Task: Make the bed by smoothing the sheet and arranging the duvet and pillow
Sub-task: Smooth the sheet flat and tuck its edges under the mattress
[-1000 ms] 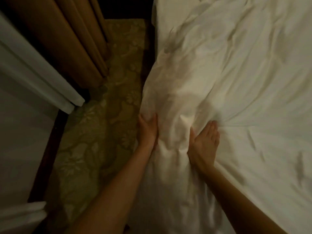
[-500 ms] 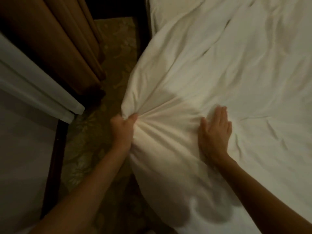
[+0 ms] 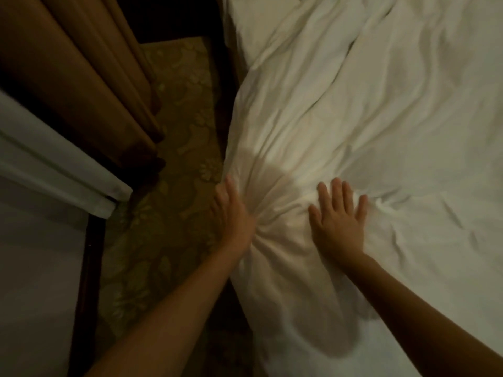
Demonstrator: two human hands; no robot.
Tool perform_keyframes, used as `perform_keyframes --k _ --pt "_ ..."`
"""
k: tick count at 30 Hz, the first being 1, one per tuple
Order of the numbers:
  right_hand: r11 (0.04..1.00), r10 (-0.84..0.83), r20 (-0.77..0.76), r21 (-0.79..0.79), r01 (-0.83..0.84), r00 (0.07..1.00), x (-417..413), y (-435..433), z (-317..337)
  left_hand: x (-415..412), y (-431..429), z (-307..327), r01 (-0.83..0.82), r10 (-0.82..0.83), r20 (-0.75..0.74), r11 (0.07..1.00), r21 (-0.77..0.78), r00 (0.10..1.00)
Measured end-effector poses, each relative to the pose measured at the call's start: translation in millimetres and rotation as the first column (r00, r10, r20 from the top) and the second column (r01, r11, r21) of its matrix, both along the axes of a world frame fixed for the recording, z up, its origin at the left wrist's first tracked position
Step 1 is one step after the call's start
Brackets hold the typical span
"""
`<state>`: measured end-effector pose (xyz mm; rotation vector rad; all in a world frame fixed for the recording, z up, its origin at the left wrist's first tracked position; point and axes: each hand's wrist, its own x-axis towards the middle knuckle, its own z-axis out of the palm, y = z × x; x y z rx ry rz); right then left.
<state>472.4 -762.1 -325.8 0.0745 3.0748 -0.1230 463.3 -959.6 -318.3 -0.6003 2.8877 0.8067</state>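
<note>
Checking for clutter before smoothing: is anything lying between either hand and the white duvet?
Nothing visible does. The right hand lies flat, fingers spread, directly on the duvet. The left hand touches the duvet's gathered edge at the bed's side; its thumb is hidden.

Dim warm light, soft focus, wide-angle bending at the edges

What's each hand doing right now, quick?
Left hand: against the duvet's bunched edge; grip cannot be told.
Right hand: open, flat on the duvet.
</note>
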Motion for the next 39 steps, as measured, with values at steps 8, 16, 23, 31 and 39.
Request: perform_keyframes --k 8,16,23,31,39 --pt "0.996 -0.065 -0.085 -0.072 0.059 0.994 -66 -8 4 -99 81 35 0.613 -0.675 -0.108 0.716 -0.335 0.730" --pt "0.982 -0.077 -0.041 -0.177 0.069 0.996 -177 -12 1 -221 85 33 0.727 -0.836 -0.019 0.487 -0.484 0.548" --pt "0.938 -0.160 -0.099 -0.326 0.119 0.982 -277 -31 17 -329 87 52 0.570 -0.722 -0.470 0.690 -0.445 0.507" --pt "0.763 -0.465 -0.060 -0.533 0.366 0.883 -370 -61 54 -453 72 80 0.129 -0.079 -0.146 0.917 0.378 0.986" --pt "0.788 -0.566 -0.161 -0.392 0.475 0.808 -461 -93 60 -548 52 48 0.198 -0.416 0.226 0.758 0.622 0.881"
